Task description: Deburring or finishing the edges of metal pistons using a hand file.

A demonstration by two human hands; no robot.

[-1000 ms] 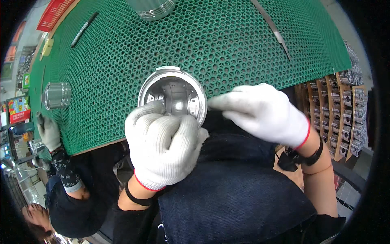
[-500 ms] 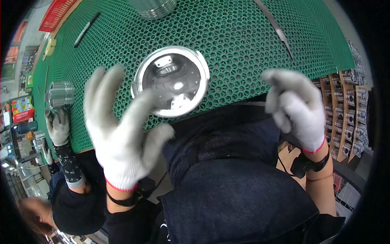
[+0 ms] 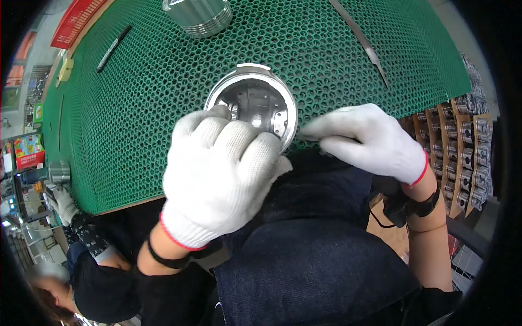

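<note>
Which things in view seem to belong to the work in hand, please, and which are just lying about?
Apparently in use:
- metal piston, under the left hand
- right hand, close beside it
- green mat beneath

Apparently lying about:
- pen
- long thin metal tool
- second piston, farther back

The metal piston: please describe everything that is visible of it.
The piston is round and silvery, apparently metal, hollow side toward the camera. A bright rim with a lip at its far edge circles a darker grey cavity; a paler boss with small holes shows at right. It is over the near part of the green mat. The gloved left hand grips and partly hides its near left part. The right hand is close; contact is unclear.
</note>
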